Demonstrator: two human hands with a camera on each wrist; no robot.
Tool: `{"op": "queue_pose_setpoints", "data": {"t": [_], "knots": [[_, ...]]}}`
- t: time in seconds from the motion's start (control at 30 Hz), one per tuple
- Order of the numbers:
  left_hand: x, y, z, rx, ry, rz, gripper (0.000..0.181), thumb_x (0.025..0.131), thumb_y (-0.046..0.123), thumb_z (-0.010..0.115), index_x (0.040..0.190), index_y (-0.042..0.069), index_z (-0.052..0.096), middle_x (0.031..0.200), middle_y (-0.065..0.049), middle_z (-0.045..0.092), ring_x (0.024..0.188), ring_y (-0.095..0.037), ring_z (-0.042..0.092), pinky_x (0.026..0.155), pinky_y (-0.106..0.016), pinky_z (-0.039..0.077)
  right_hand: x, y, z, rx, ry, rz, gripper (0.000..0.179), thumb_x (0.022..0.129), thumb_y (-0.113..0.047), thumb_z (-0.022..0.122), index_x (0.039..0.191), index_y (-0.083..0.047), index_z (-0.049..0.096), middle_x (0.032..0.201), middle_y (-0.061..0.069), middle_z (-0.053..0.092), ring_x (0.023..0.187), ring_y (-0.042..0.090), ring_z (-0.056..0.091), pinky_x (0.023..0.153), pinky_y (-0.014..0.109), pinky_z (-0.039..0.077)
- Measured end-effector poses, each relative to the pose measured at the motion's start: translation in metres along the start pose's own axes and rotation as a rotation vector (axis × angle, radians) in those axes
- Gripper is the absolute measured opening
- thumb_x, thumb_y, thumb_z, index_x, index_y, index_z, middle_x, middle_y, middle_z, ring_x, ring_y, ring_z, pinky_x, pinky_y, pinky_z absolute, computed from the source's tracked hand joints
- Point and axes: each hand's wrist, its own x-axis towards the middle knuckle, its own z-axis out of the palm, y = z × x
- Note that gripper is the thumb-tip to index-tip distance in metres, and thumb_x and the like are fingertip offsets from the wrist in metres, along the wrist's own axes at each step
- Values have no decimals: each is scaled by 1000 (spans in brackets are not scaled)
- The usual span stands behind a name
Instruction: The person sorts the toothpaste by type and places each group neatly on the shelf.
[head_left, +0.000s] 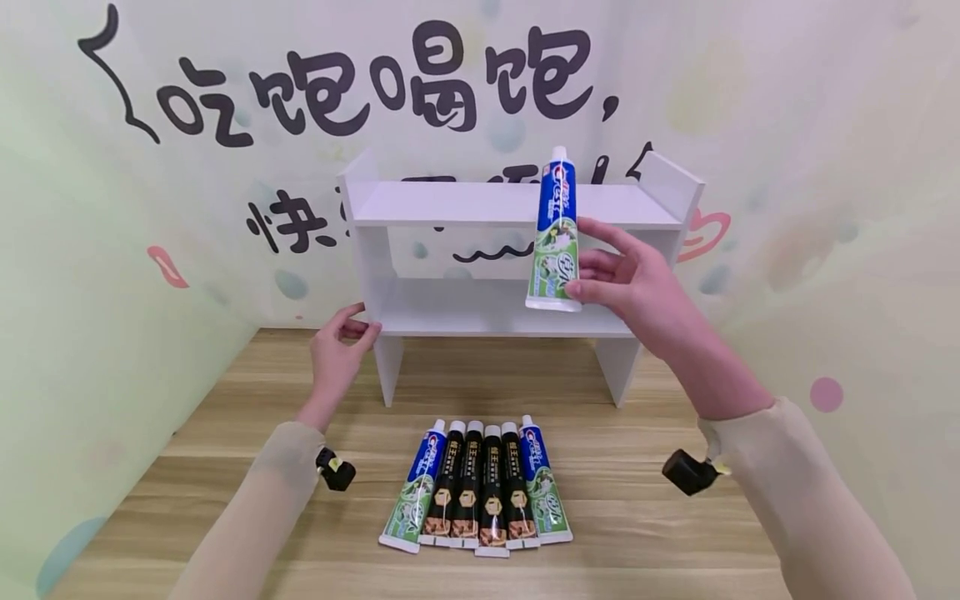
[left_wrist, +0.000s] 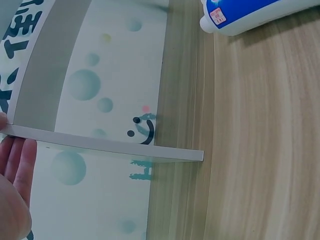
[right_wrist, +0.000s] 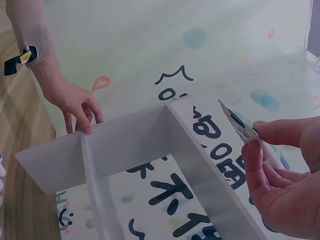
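Observation:
In the head view my right hand (head_left: 626, 283) pinches a blue and green toothpaste tube (head_left: 556, 233) near its flat end, cap up, in front of the upper part of a white two-tier shelf (head_left: 487, 308). The right wrist view shows the thumb and fingers of the right hand (right_wrist: 285, 175) on the tube's flat end (right_wrist: 240, 125). My left hand (head_left: 341, 346) grips the edge of the shelf's left side panel (head_left: 367, 275); in the left wrist view its fingers (left_wrist: 22, 162) lie along that panel.
On the wooden table (head_left: 637, 500), before the shelf, several black toothpaste tubes (head_left: 468, 492) lie in a row. A blue and green tube lies at each end, left (head_left: 416, 492) and right (head_left: 545, 483). A wall with printed writing (head_left: 330, 92) stands behind the shelf.

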Motion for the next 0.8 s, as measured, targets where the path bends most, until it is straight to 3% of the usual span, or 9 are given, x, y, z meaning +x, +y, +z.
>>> {"op": "queue_pose_setpoints", "data": {"t": [0.27,0.5,0.8], "knots": [[0,0,0,-1,-4,-10,36,89,13,73,122,2,66,94,-25,70,69,6,57,62,-7,52,25,-15,4,90,30,-48,70,89,2,68,150,-18,39,113,3,68,100,13,65,83,18,57],[-1,1,2,-4,-2,-15,35,89,13,73,121,2,67,92,-25,70,70,1,58,61,-7,52,43,-26,7,81,56,-88,70,86,-1,73,148,-19,45,112,5,69,100,15,67,81,18,58],[-2,1,2,15,4,-13,37,89,17,74,123,3,66,95,-25,71,69,9,55,62,-5,50,68,-28,20,51,91,-108,68,85,-4,75,145,-22,49,122,10,64,110,18,62,83,16,57]]}}
